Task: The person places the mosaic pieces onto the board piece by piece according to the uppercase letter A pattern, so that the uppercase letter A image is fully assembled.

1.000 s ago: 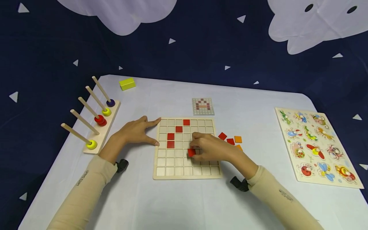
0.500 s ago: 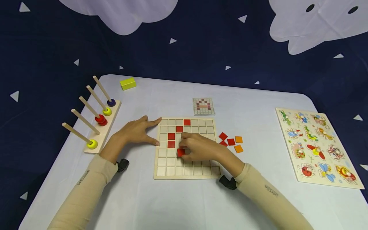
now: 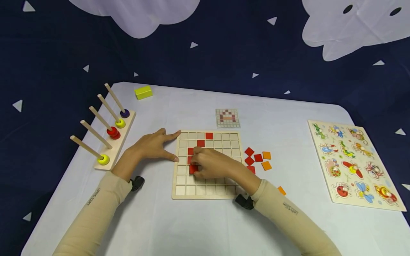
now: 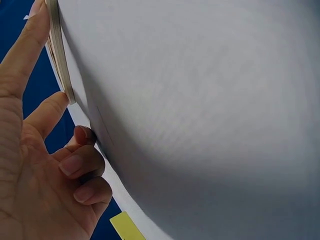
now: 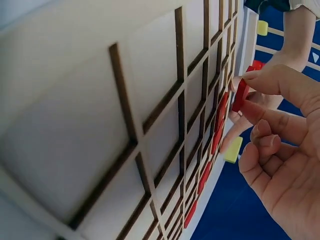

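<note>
My right hand [image 3: 212,164] pinches a small red square tile [image 5: 241,95] between thumb and a finger. In the right wrist view, the tile stands a little off the wooden grid board [image 3: 205,190]; in the head view it is over the left part, just below two placed red tiles. More red tiles [image 3: 209,136] lie in cells higher up. At the board's left edge rests my left hand [image 3: 152,145], thumb and index finger stretched out and touching the rim, other fingers loosely bent in the left wrist view.
Loose red tiles [image 3: 249,152] and orange tiles [image 3: 266,155] lie right of the board. Behind it is a pattern card [image 3: 227,118]. A peg stand with rings [image 3: 119,142] and yellow block [image 3: 143,92] are left; an insect puzzle [image 3: 339,179] is right.
My right hand has moved left across the board with the red tile, to below the two placed ones. More loose tiles show at the right. The left hand has stayed at the edge.
</note>
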`<state>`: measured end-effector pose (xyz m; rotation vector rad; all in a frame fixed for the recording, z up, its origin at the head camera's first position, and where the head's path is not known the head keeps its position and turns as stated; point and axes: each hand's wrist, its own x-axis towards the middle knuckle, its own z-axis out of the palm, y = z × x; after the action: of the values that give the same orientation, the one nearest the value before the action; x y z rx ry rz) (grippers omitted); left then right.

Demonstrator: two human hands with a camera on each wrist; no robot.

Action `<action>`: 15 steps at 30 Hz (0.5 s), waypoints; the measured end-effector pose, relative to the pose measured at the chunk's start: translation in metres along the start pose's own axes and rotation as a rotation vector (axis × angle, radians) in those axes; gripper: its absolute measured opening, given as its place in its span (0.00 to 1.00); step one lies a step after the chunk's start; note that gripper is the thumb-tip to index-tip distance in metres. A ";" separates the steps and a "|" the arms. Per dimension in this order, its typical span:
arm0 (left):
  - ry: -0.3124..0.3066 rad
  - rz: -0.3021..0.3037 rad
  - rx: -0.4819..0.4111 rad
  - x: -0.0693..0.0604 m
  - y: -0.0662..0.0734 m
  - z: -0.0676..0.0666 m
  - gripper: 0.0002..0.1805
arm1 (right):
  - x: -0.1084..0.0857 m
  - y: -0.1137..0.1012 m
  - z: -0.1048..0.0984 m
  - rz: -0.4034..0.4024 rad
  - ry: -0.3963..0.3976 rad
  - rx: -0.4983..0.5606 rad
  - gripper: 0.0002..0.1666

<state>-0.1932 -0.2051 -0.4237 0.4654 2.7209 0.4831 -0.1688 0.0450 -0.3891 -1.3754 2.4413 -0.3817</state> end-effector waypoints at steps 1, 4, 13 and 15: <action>0.000 -0.001 0.001 0.000 0.000 0.000 0.60 | 0.001 0.000 0.000 0.005 -0.004 0.003 0.10; 0.002 0.005 0.000 0.001 0.000 0.001 0.60 | 0.003 -0.001 0.002 0.018 -0.012 0.015 0.09; 0.007 0.005 -0.002 0.000 -0.002 0.001 0.60 | 0.007 -0.003 0.010 0.034 -0.010 -0.009 0.07; 0.008 0.006 -0.001 -0.001 -0.002 0.001 0.59 | 0.007 -0.003 0.012 0.035 0.004 -0.023 0.07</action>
<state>-0.1926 -0.2067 -0.4247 0.4726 2.7271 0.4891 -0.1649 0.0368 -0.3996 -1.3401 2.4766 -0.3498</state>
